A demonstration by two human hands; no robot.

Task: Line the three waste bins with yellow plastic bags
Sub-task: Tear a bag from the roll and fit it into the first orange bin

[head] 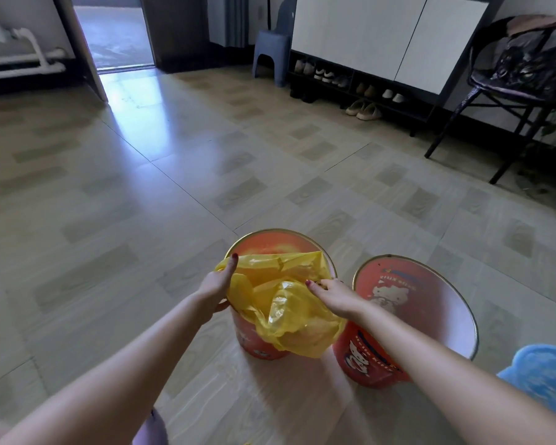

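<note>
on the tiled floor just in front of the person stand two red bins side by side, nearly touching. the left bin [280,252] has a yellow bag [286,303] spread over its mouth; the right bin [430,303] is bare inside, its pale lining showing. a third bin is not in sight.

the left hand [217,285] is pressed against the near-left side of the rim, fingers up over the plastic and thumb down on the outside wall, pinching the bag against the edge. it looks placed there to pin that side while the other side is worked. the right hand [329,292] is closed on a fold of the bag at the right side of the rim, fingertips buried in the plastic, seemingly to pull the opening wider across the mouth.

the bag is only partly seated. its far edge crosses the middle of the opening, leaving the far part of the rim uncovered, and a loose flap hangs down the outside of the near wall. i'd judge this the first bin mid-lining, with the far rim left to cover.

a blue mat [543,377] lies at the right edge, beside the right bin. a shoe rack [350,81] and a chair [520,75] stand well apart along the far wall.
</note>
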